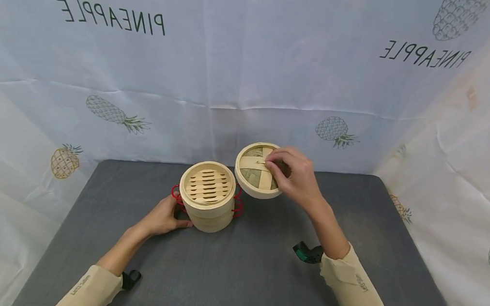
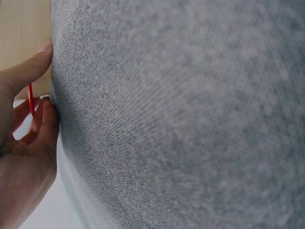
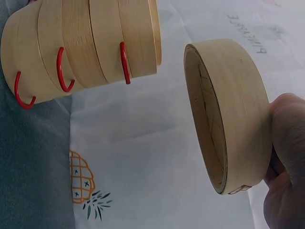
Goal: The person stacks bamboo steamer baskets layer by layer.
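A stack of round bamboo steamer baskets [image 1: 210, 218] stands on the table, its top slatted base [image 1: 208, 186] facing up. Red loop handles [image 3: 60, 69] stick out from its sides. My left hand [image 1: 162, 217] grips the lowest part of the stack from the left; in the left wrist view its thumb lies on the bamboo wall [image 2: 28, 28]. Up and to the right of the stack, my right hand [image 1: 294, 174] pinches the small loop on top of the woven bamboo lid [image 1: 251, 177]. The right wrist view shows the lid's hollow underside, apart from the stack.
A dark grey cloth covers the table [image 1: 234, 278]. Behind it and at both sides hangs a pale curtain [image 1: 235, 64] printed with pineapples, close to the table's back edge. Dark straps [image 1: 308, 252] sit at both wrists, by the beige sleeves [image 1: 357, 294].
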A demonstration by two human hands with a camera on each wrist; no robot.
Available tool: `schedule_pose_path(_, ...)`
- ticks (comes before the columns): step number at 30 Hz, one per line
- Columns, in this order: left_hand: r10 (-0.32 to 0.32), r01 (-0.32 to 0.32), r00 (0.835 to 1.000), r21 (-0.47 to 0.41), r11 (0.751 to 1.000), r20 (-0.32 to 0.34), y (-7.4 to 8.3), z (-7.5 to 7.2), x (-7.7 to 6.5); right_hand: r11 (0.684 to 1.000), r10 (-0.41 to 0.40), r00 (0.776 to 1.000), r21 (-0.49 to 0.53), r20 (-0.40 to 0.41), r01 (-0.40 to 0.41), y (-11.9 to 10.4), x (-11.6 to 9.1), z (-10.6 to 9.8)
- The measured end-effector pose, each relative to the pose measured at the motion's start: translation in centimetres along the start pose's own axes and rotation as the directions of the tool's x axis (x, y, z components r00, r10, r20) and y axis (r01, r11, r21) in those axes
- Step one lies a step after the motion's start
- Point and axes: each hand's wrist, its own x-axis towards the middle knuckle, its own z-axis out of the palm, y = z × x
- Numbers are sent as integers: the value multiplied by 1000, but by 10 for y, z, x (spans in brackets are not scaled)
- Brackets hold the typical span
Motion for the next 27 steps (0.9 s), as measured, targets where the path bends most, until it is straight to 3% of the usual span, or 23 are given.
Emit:
schedule_pose_path(5, 12, -12, 1000, -2, 1000, -11, 0, -1, -1, 1000, -12, 1000, 14, 14, 12, -5, 4, 11)
schedule_pose_path(9, 93, -94, 994, -33, 995, -50, -8, 2, -1, 999, -12, 1000, 38, 16, 12, -12, 8, 19)
schedule_pose_path(12, 110, -113, 992, -42, 993, -58, -10, 3, -1, 999, -16, 1000, 47, 16, 15, -16, 10, 23)
schedule_pose_path(16, 65, -66, 997, -33, 997, -37, -3, 1, -2, 998, -17, 1000, 55, 15, 17, -20, 12, 26)
schedule_pose_path(27, 33, -33, 999, -19, 999, -15, 2, -1, -1, 997, -39, 999, 63, 21, 38, -25, 18, 33)
